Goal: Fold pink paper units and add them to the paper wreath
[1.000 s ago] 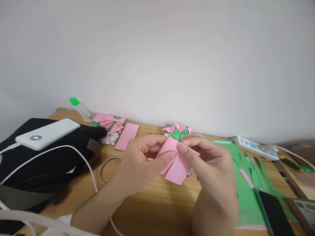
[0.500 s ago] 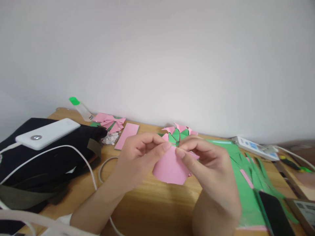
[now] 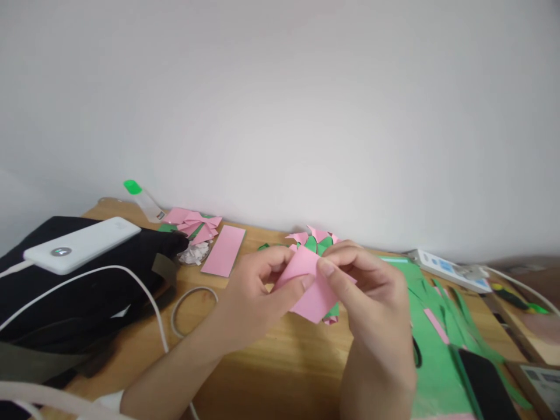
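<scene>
Between my two hands is a piece of pink paper, held above the wooden table. My left hand pinches its left side, thumb lying across the front and fingers behind. With thumb and forefinger, my right hand grips the upper right edge; its other fingers are curled. Just beyond the paper stands a folded pink-and-green paper flower, partly hidden by the hands. A small rolled pink-and-green paper piece shows below the held sheet.
A pink paper stack, folded pink pieces and a green-capped glue bottle are at back left. A white power bank lies on black cloth. Green paper, a phone and a power strip are on the right.
The pink paper has gone from a curved, skirt-like shape to an angular one with a pointed lower corner. My left thumb has shifted lower on it, across its front.
</scene>
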Demonstrator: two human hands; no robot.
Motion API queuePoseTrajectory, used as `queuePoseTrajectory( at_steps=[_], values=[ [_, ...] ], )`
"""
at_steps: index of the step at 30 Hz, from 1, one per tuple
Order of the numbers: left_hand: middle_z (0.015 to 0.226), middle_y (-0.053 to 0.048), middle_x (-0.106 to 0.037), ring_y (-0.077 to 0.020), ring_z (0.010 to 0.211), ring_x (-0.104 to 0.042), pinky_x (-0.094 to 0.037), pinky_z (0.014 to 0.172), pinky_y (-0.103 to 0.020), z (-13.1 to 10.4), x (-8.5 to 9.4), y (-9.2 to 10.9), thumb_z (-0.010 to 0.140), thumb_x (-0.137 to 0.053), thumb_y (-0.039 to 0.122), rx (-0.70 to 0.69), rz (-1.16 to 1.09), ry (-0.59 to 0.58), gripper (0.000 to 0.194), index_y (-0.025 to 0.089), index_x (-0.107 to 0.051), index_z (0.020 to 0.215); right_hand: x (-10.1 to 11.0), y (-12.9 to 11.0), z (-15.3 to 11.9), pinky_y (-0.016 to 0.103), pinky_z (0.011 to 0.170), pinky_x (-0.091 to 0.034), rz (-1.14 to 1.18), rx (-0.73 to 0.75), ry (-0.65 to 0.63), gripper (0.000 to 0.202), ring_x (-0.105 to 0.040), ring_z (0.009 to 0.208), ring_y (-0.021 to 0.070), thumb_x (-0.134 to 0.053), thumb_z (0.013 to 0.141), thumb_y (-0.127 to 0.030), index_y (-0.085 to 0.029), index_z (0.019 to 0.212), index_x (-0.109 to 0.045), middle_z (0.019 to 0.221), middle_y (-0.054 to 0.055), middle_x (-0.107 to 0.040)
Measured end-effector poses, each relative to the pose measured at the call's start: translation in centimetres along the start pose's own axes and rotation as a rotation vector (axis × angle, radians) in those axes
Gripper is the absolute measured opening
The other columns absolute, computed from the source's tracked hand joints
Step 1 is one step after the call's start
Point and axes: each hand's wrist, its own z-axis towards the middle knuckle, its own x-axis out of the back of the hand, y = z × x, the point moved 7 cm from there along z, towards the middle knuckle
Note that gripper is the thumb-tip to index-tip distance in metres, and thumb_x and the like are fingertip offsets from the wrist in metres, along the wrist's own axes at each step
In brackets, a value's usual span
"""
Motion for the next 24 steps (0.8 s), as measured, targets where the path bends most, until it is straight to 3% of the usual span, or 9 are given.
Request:
queuePoseTrajectory(
  at_steps=[3, 9, 24],
  values=[
    [0.069, -0.001, -0.067, -0.0122, 0.064, -0.06, -0.048, 0.056, -0.02, 0.0, 0.9, 0.5, 0.082, -0.065, 0.027, -0.051, 0.029, 0.098, 0.014, 0.015, -0.069, 0.076, 0.3, -0.2, -0.1, 0.026, 0.057, -0.042, -0.024, 0.009, 0.016, 0.014, -0.055, 0.066, 0.0129, -0.065, 0.086, -0.021, -0.023, 0.072, -0.066, 0.073, 0.0, -0.062],
    [0.079, -0.003, -0.073, -0.0142, 0.066, -0.064, -0.047, 0.051, -0.02, -0.3, 2.7, 0.9, 0.075, -0.073, 0.026, -0.035, 0.006, 0.273, 0.01, 0.017, -0.071, 0.075, -0.3, -1.0, -0.1, 0.028, 0.061, -0.044, -0.142, 0.033, -0.135, 0.016, -0.054, 0.067, 0.0137, -0.063, 0.086, -0.021, -0.021, 0.069, -0.063, 0.069, -0.001, -0.061],
    [0.072, 0.001, -0.073, -0.0108, 0.063, -0.064, -0.049, 0.052, -0.017, -0.2, 3.1, 1.4, 0.078, -0.07, 0.021, -0.115, -0.077, 0.276, 0.009, 0.018, -0.069, 0.069, 0.3, -1.3, -0.6, 0.031, 0.066, -0.046, -0.172, 0.074, -0.132, 0.014, -0.056, 0.069, 0.0148, -0.064, 0.087, -0.021, -0.023, 0.074, -0.064, 0.073, 0.0, -0.062]
  ],
)
